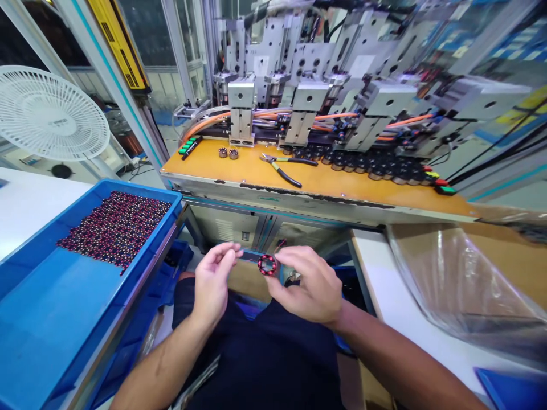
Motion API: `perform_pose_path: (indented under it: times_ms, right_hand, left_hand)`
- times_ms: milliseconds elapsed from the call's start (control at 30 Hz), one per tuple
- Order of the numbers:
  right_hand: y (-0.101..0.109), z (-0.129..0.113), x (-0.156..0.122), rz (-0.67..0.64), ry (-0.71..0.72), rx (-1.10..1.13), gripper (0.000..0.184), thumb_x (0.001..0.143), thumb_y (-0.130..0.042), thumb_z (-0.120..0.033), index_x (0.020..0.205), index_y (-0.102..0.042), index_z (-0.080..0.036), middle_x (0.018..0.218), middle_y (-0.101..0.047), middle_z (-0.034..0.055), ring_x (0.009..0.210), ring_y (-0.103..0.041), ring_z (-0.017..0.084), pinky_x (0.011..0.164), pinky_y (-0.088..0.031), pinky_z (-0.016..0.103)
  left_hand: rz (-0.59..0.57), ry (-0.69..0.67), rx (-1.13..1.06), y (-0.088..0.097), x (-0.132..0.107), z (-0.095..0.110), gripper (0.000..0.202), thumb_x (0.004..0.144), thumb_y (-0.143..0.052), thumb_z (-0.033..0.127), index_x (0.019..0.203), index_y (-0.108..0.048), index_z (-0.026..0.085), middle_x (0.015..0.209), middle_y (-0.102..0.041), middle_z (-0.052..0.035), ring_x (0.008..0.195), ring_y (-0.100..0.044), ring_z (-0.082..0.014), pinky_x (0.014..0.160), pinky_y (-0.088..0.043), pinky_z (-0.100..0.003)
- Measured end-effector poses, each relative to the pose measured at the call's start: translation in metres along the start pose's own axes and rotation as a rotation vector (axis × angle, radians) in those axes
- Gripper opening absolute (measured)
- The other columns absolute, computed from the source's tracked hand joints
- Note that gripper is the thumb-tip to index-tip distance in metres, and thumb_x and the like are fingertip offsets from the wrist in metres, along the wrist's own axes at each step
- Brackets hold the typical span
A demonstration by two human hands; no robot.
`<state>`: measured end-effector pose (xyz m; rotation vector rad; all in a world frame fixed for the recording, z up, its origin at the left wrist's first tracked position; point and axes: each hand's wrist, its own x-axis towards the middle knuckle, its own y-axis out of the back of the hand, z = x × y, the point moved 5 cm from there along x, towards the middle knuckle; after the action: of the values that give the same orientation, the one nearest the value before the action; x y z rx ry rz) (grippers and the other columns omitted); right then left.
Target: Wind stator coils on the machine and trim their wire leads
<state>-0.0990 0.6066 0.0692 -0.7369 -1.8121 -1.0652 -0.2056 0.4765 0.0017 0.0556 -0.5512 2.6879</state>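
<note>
Above my lap, my right hand [310, 285] grips a small motor stator [267, 265] between thumb and fingers. It is a dark ring with red marks around its open centre, turned to face me, and a thin reddish wire [280, 246] sticks up from it. Left of the ring, my left hand [217, 279] is closed in a pinch, apart from the stator. Whatever lies between those fingertips, if anything, is too small to make out.
A blue tray [51, 319] on my left holds many small dark-and-red parts [122, 228]. Ahead, an orange bench top [222, 173] carries pliers [284, 171], two small stators [228, 153] and a row of dark ones [363, 162] beneath machine heads [311, 97]. Plastic sheeting [465, 279] lies right.
</note>
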Motion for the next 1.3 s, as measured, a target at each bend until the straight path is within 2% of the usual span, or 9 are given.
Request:
perform_pose_path:
  times_ms: [133,300,533,600,700,867,1067,1167,1300]
  right_hand:
    - [0.001,0.001,-0.009,-0.002,0.367,-0.181,0.030,0.076,-0.075,-0.013,0.103,-0.062,-0.009,0.083,-0.067,0.0092,0.080,-0.066,0.018,0.071,-0.061,0.031]
    - [0.002,-0.006,-0.017,-0.053,0.499,-0.141,0.020,0.081,-0.069,-0.011,0.099,-0.064,-0.003,0.088,-0.067,0.0147,0.085,-0.066,0.024,0.071,-0.061,0.038]
    - [0.014,-0.013,0.000,-0.177,0.015,0.158,0.025,0.084,-0.072,-0.024,0.103,-0.062,-0.012,0.090,-0.066,0.0089,0.080,-0.065,0.014,0.069,-0.057,0.024]
    - [0.017,-0.016,0.005,-0.195,-0.046,0.281,0.018,0.085,-0.070,-0.016,0.101,-0.063,-0.013,0.087,-0.064,0.0073,0.076,-0.064,0.012,0.066,-0.055,0.023]
    - [0.017,-0.014,0.008,-0.190,-0.161,0.398,0.018,0.083,-0.064,-0.002,0.095,-0.065,-0.014,0.081,-0.063,0.0047,0.072,-0.062,0.009,0.063,-0.052,0.021]
    - [0.014,-0.008,0.005,-0.157,-0.285,0.459,0.012,0.083,-0.065,-0.003,0.086,-0.066,-0.015,0.075,-0.063,0.0023,0.068,-0.060,0.008,0.061,-0.050,0.020]
    - [0.039,0.022,0.005,-0.204,-0.518,0.397,0.016,0.089,-0.062,-0.012,0.074,-0.062,-0.017,0.071,-0.061,0.0011,0.064,-0.059,0.010,0.055,-0.047,0.021]
    - [0.062,0.020,0.028,-0.172,-0.310,0.207,0.004,0.089,-0.065,-0.018,0.088,-0.065,-0.022,0.081,-0.064,0.0034,0.072,-0.062,0.014,0.060,-0.050,0.026]
    - [0.048,-0.014,0.048,-0.468,0.346,-0.101,0.021,0.097,-0.047,-0.021,0.105,-0.066,-0.018,0.088,-0.069,0.0047,0.074,-0.062,0.015,0.060,-0.049,0.028]
  left_hand:
    - [-0.174,-0.529,0.439,-0.014,-0.027,0.037,0.035,0.080,-0.076,0.014,0.113,-0.073,0.024,0.096,-0.076,-0.0015,0.088,-0.070,-0.0105,0.083,-0.056,-0.018]
    - [-0.281,-0.559,0.550,-0.029,-0.029,0.058,0.035,0.079,-0.080,0.022,0.113,-0.071,0.018,0.099,-0.076,-0.0037,0.083,-0.070,-0.0099,0.081,-0.055,-0.015]
    - [-0.379,-0.560,0.541,-0.028,-0.022,0.055,0.036,0.079,-0.079,0.014,0.114,-0.071,0.020,0.106,-0.075,-0.0068,0.100,-0.067,-0.0167,0.090,-0.055,-0.028]
    - [-0.401,-0.563,0.535,-0.028,-0.023,0.055,0.037,0.079,-0.078,0.011,0.115,-0.071,0.020,0.108,-0.075,-0.0075,0.102,-0.067,-0.0173,0.089,-0.055,-0.027]
    - [-0.416,-0.419,0.417,-0.027,-0.021,0.050,0.035,0.079,-0.078,0.010,0.111,-0.074,0.023,0.109,-0.074,-0.0067,0.092,-0.069,-0.0140,0.078,-0.057,-0.021]
    - [-0.449,-0.140,0.149,-0.026,-0.018,0.041,0.031,0.078,-0.077,0.010,0.104,-0.076,0.027,0.112,-0.072,-0.0056,0.083,-0.071,-0.0117,0.075,-0.060,-0.021]
    - [-0.429,-0.479,0.429,-0.022,-0.017,0.064,0.029,0.078,-0.073,0.003,0.101,-0.074,0.020,0.106,-0.075,-0.0081,0.100,-0.071,-0.0162,0.086,-0.060,-0.024]
    - [-0.473,-0.620,0.577,-0.025,-0.020,0.073,0.027,0.078,-0.072,0.002,0.102,-0.072,0.015,0.106,-0.075,-0.0114,0.099,-0.071,-0.0170,0.089,-0.059,-0.025]
    - [-0.544,-0.685,0.653,-0.031,-0.025,0.078,0.024,0.080,-0.071,0.003,0.102,-0.071,0.011,0.107,-0.074,-0.0133,0.099,-0.071,-0.0156,0.091,-0.057,-0.022]
